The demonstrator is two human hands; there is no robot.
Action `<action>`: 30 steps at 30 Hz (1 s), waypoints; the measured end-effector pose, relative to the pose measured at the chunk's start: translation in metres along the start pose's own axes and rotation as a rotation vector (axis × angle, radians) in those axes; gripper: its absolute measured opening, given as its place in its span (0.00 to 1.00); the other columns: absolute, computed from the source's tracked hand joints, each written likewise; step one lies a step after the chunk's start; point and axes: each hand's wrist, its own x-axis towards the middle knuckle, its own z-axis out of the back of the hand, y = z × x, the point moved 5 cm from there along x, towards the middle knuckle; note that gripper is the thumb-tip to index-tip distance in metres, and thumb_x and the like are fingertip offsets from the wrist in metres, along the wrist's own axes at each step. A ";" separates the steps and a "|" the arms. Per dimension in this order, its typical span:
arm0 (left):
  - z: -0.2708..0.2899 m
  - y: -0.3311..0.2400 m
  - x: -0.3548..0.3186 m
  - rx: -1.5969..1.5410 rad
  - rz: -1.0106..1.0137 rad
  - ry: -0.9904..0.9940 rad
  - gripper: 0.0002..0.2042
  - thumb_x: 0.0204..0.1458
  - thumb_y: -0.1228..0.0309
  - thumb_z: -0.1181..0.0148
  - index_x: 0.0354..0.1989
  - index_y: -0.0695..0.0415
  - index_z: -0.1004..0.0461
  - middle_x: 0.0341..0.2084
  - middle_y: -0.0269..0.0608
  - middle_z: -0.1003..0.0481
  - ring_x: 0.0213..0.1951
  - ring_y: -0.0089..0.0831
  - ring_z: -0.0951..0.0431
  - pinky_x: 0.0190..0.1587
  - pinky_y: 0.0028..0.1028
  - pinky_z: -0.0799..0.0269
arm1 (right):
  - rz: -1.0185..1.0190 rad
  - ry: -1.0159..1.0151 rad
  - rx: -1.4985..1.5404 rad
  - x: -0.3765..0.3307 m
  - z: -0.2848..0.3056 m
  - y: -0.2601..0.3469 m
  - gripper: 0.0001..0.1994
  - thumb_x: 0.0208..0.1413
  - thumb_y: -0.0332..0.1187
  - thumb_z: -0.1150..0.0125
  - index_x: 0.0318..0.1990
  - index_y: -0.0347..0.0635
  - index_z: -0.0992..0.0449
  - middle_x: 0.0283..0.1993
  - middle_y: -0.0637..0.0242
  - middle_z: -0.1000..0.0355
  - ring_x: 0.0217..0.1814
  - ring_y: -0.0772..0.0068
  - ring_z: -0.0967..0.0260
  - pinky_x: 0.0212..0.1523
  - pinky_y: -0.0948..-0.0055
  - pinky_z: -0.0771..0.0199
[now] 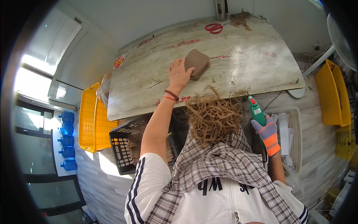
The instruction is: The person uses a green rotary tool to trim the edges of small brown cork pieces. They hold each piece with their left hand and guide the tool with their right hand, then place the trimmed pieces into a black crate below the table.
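On the table, my bare left hand (179,75) is at the left side of a small stack of brown, rounded flat pads (197,61). Its thumb lies along the near edge and the fingers along the left side, gripping the stack's corner. My right hand (266,135), in a grey and orange glove, is closed around a green handheld power tool (256,110) with a red button. The thin tip of that tool points toward the table edge. A heap of curly brown trimmings (214,117) lies in my lap on a checked apron (209,164).
Red-handled scissors (214,28), a metal flask (221,10) and brown scraps (240,19) are at the table's (145,67) far side. A black crate (121,155) holding brown pieces stands left of my legs, a pale basket (296,138) right. Yellow crates (87,119) stand beyond.
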 end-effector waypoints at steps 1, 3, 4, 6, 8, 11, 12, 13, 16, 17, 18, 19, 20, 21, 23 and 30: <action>-0.008 0.006 -0.001 -0.005 0.042 0.018 0.26 0.48 0.62 0.37 0.54 0.60 0.34 0.50 0.46 0.35 0.56 0.44 0.38 0.58 0.44 0.46 | -0.008 0.011 -0.010 0.000 -0.001 0.001 0.25 0.44 0.41 0.29 0.45 0.35 0.28 0.28 0.65 0.26 0.26 0.77 0.30 0.26 0.75 0.31; -0.013 0.010 -0.001 -0.003 0.067 0.005 0.28 0.45 0.62 0.34 0.54 0.60 0.35 0.50 0.46 0.36 0.55 0.45 0.39 0.58 0.45 0.46 | -0.029 0.032 -0.026 -0.001 -0.004 0.007 0.26 0.43 0.45 0.29 0.45 0.36 0.28 0.31 0.60 0.24 0.32 0.71 0.26 0.33 0.72 0.27; -0.010 0.008 0.000 0.005 0.050 -0.026 0.28 0.44 0.63 0.34 0.53 0.59 0.35 0.50 0.46 0.37 0.55 0.46 0.39 0.57 0.45 0.46 | -0.027 0.034 -0.039 -0.002 -0.004 0.011 0.27 0.43 0.45 0.29 0.46 0.36 0.28 0.32 0.59 0.24 0.33 0.70 0.26 0.34 0.71 0.27; -0.006 0.003 0.002 -0.008 0.043 -0.072 0.27 0.41 0.66 0.32 0.51 0.58 0.34 0.50 0.47 0.38 0.54 0.47 0.39 0.57 0.45 0.46 | -0.019 0.038 -0.067 -0.005 -0.003 0.022 0.28 0.42 0.45 0.28 0.47 0.36 0.28 0.34 0.57 0.24 0.35 0.69 0.26 0.35 0.71 0.27; -0.002 -0.002 0.005 -0.051 0.063 -0.103 0.27 0.38 0.69 0.30 0.49 0.57 0.34 0.49 0.47 0.39 0.54 0.47 0.40 0.57 0.44 0.47 | 0.023 0.036 -0.069 -0.006 -0.005 0.023 0.28 0.42 0.45 0.28 0.47 0.36 0.28 0.34 0.57 0.24 0.35 0.69 0.26 0.36 0.71 0.27; 0.007 -0.009 0.006 -0.138 0.097 -0.153 0.26 0.35 0.73 0.29 0.46 0.56 0.34 0.43 0.44 0.36 0.52 0.46 0.39 0.58 0.45 0.49 | 0.045 0.050 -0.007 -0.004 -0.008 0.023 0.28 0.42 0.45 0.28 0.48 0.36 0.29 0.34 0.57 0.24 0.35 0.69 0.26 0.36 0.71 0.27; 0.009 -0.012 0.006 -0.146 0.104 -0.155 0.26 0.35 0.75 0.29 0.46 0.56 0.34 0.41 0.42 0.35 0.51 0.44 0.37 0.56 0.44 0.47 | 0.043 0.056 0.021 -0.004 -0.008 0.023 0.28 0.42 0.44 0.28 0.48 0.36 0.29 0.34 0.57 0.24 0.34 0.69 0.26 0.36 0.71 0.27; 0.011 -0.015 0.004 -0.153 0.111 -0.159 0.26 0.35 0.76 0.30 0.46 0.56 0.34 0.40 0.41 0.34 0.50 0.43 0.35 0.54 0.44 0.44 | 0.073 0.038 0.029 -0.003 -0.008 0.022 0.27 0.43 0.43 0.28 0.47 0.36 0.28 0.31 0.59 0.25 0.31 0.72 0.27 0.32 0.73 0.28; 0.007 -0.011 -0.004 -0.585 0.268 -0.120 0.23 0.39 0.80 0.33 0.46 0.57 0.33 0.38 0.38 0.30 0.46 0.37 0.30 0.49 0.39 0.36 | 0.142 0.011 0.057 0.002 -0.008 0.024 0.25 0.44 0.40 0.28 0.46 0.34 0.28 0.26 0.65 0.26 0.24 0.81 0.31 0.24 0.78 0.32; 0.004 -0.008 -0.008 -0.797 0.341 -0.098 0.21 0.41 0.82 0.35 0.46 0.57 0.33 0.38 0.37 0.28 0.45 0.36 0.28 0.48 0.38 0.33 | 0.147 0.015 0.073 0.002 -0.008 0.027 0.24 0.44 0.40 0.29 0.46 0.34 0.28 0.25 0.66 0.27 0.23 0.82 0.31 0.24 0.78 0.32; 0.002 -0.014 -0.011 -1.087 0.438 -0.106 0.20 0.43 0.83 0.37 0.46 0.58 0.33 0.40 0.37 0.28 0.45 0.35 0.28 0.47 0.36 0.31 | 0.147 0.014 0.085 0.003 -0.007 0.030 0.24 0.45 0.39 0.29 0.46 0.34 0.28 0.25 0.67 0.27 0.23 0.83 0.32 0.23 0.79 0.33; 0.001 -0.026 -0.018 -1.377 0.538 -0.110 0.19 0.46 0.84 0.39 0.47 0.58 0.33 0.41 0.38 0.27 0.45 0.34 0.27 0.47 0.35 0.29 | 0.160 0.007 0.089 0.004 -0.006 0.031 0.23 0.45 0.39 0.29 0.45 0.34 0.28 0.24 0.68 0.28 0.22 0.83 0.33 0.23 0.79 0.33; 0.000 -0.041 -0.024 -1.666 0.638 -0.113 0.18 0.48 0.85 0.41 0.48 0.59 0.33 0.43 0.38 0.27 0.45 0.34 0.26 0.47 0.34 0.28 | 0.174 0.000 0.094 0.007 -0.005 0.032 0.23 0.46 0.38 0.29 0.45 0.34 0.28 0.24 0.69 0.28 0.22 0.84 0.33 0.23 0.80 0.34; 0.002 -0.057 -0.030 -1.809 0.667 -0.140 0.19 0.49 0.85 0.42 0.50 0.58 0.34 0.45 0.40 0.28 0.47 0.35 0.28 0.51 0.35 0.30 | 0.187 -0.006 0.094 0.009 -0.003 0.035 0.22 0.46 0.37 0.30 0.45 0.34 0.28 0.24 0.70 0.28 0.21 0.85 0.34 0.22 0.80 0.34; 0.005 -0.089 -0.039 -2.092 0.719 -0.208 0.21 0.52 0.84 0.44 0.54 0.58 0.37 0.50 0.42 0.30 0.53 0.39 0.31 0.59 0.39 0.35 | 0.165 0.038 0.176 0.009 0.000 0.049 0.21 0.47 0.37 0.30 0.45 0.34 0.28 0.24 0.71 0.29 0.21 0.85 0.34 0.22 0.81 0.34; 0.001 -0.141 -0.055 -2.214 0.649 -0.304 0.21 0.50 0.87 0.46 0.53 0.58 0.37 0.51 0.40 0.31 0.53 0.38 0.31 0.59 0.40 0.35 | 0.037 0.189 0.444 -0.004 0.008 0.073 0.23 0.47 0.39 0.29 0.45 0.34 0.28 0.28 0.72 0.27 0.26 0.87 0.35 0.26 0.83 0.34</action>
